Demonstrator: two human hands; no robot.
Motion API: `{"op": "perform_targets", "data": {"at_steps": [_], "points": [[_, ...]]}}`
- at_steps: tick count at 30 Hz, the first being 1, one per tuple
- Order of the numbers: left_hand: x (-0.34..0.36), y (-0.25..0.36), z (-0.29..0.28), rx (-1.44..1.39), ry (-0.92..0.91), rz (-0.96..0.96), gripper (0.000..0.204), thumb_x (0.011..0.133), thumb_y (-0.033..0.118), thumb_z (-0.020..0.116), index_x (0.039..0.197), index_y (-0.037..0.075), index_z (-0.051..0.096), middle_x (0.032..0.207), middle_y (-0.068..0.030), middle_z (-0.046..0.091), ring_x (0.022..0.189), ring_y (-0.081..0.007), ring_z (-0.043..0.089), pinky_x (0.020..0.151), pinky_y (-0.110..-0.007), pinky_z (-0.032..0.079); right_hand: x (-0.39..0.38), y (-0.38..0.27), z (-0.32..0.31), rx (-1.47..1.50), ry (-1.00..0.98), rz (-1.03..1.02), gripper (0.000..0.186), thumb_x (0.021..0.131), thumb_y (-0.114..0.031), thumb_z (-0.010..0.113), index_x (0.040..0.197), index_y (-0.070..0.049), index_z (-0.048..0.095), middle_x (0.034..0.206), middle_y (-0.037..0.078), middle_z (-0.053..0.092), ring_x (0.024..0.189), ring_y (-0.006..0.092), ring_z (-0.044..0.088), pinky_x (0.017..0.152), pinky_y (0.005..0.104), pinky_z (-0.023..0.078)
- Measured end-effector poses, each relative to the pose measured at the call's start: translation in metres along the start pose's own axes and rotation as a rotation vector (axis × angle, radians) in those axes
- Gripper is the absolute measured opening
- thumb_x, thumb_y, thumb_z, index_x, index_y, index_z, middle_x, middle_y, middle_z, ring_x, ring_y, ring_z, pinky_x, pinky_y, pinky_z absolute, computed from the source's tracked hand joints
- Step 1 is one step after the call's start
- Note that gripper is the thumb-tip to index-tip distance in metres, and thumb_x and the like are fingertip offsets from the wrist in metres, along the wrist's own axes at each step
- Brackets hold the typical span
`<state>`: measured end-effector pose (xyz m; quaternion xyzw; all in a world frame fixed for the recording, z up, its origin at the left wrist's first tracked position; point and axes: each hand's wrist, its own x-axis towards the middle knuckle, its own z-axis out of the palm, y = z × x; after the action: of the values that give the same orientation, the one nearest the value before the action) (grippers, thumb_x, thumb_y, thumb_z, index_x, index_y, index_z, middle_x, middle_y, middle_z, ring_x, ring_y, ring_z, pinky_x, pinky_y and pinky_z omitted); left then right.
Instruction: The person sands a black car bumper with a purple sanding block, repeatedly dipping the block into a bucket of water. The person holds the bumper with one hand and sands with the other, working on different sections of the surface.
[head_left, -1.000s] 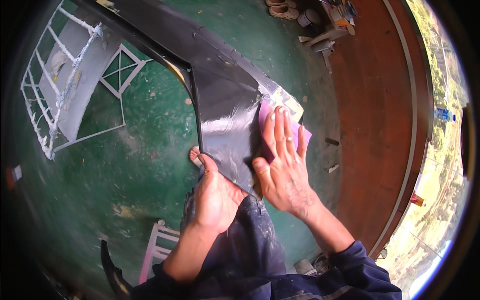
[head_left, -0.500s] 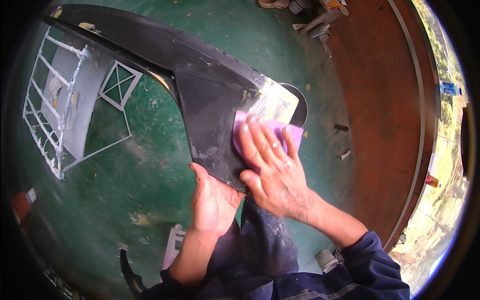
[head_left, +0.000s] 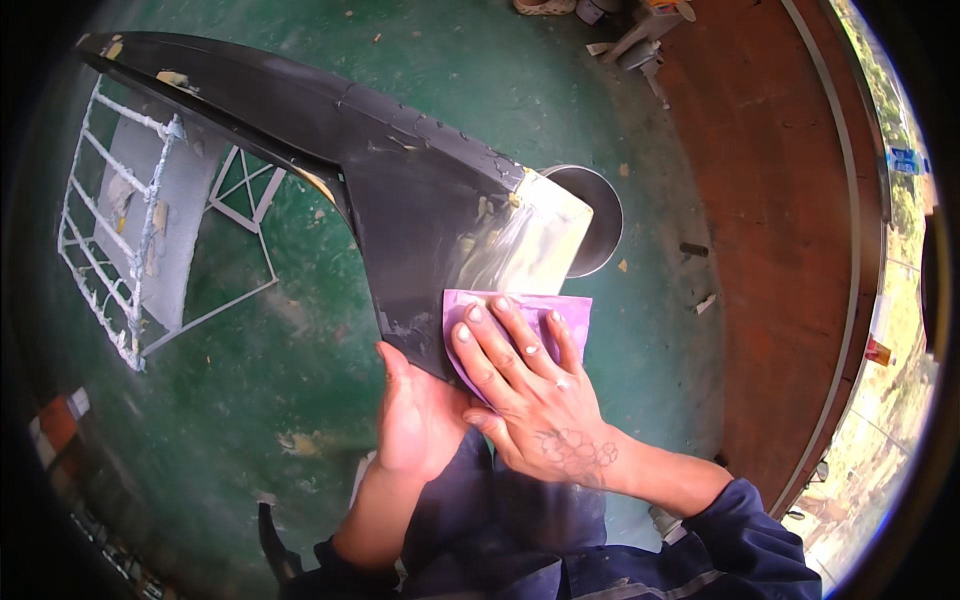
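Note:
A long, curved dark panel (head_left: 400, 240) runs from the upper left to near my body, with cracked, chipped coating on its upper edge and a cream patch (head_left: 548, 225) at its right. My left hand (head_left: 415, 420) supports the lower end, thumb up along the edge, fingers partly hidden underneath. My right hand (head_left: 525, 400) presses a pink sheet (head_left: 580, 310) onto the panel below the cream patch, fingers extended over it and thumb at its lower edge. A round metal bowl (head_left: 600, 200) shows behind the panel's right end.
A white-coated rack (head_left: 155, 200) and a thin metal frame (head_left: 240, 220) lie on the green floor (head_left: 280, 400) at the left. Footwear (head_left: 545, 5) and a small stand (head_left: 640, 35) are at the top. A curved rust-brown strip (head_left: 780, 260) borders the bright right side.
My right hand and the pink sheet have moved down and left, uncovering more of the cream patch. The bowl shows more, and more of the panel's far end has come into view.

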<state>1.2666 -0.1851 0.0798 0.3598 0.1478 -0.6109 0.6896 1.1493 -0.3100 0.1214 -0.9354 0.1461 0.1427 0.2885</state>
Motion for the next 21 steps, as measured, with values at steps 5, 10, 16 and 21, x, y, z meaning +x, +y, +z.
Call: {"op": "perform_targets", "data": {"at_steps": [5,10,16,21], "points": [[-0.157,-0.029,-0.184,0.404,0.563,0.119,0.084,0.113,0.066,0.019,0.164,0.002,0.037,0.177,-0.0165,0.028,0.166,-0.0293,0.020,0.134,-0.052,0.010,-0.009,0.017,-0.029,0.318,0.037,0.011,0.079,0.108,-0.042,0.048,0.172,-0.003,0.021,0.178,0.021,0.021,0.166,0.0368,0.018,0.130,0.0622,0.006],[-0.280,-0.173,-0.251,0.195,1.084,-0.331,0.079,0.114,0.061,0.023,0.163,0.001,0.038,0.173,-0.0182,0.032,0.163,-0.0305,0.025,0.132,-0.052,0.015,-0.015,0.028,-0.027,0.585,0.051,-0.066,0.075,0.112,-0.044,0.034,0.172,-0.001,0.019,0.178,0.023,0.018,0.167,0.0375,0.014,0.130,0.0614,0.000],[-0.177,-0.231,-0.197,-0.061,0.927,-0.192,0.073,0.114,0.055,0.028,0.162,0.000,0.039,0.169,-0.0202,0.038,0.159,-0.0318,0.031,0.130,-0.051,0.021,-0.022,0.034,-0.026,0.689,0.125,0.009,0.073,0.112,-0.041,0.034,0.170,0.002,0.023,0.178,0.024,0.019,0.167,0.0385,0.013,0.131,0.0565,0.000],[-0.147,-0.221,-0.192,-0.069,0.876,-0.142,0.069,0.115,0.049,0.032,0.161,-0.001,0.041,0.165,-0.0218,0.042,0.157,-0.0330,0.036,0.128,-0.051,0.026,-0.020,0.039,-0.026,0.680,0.217,0.024,0.072,0.111,-0.037,0.040,0.169,0.002,0.026,0.177,0.024,0.023,0.166,0.0393,0.016,0.132,0.0541,0.002]]}}
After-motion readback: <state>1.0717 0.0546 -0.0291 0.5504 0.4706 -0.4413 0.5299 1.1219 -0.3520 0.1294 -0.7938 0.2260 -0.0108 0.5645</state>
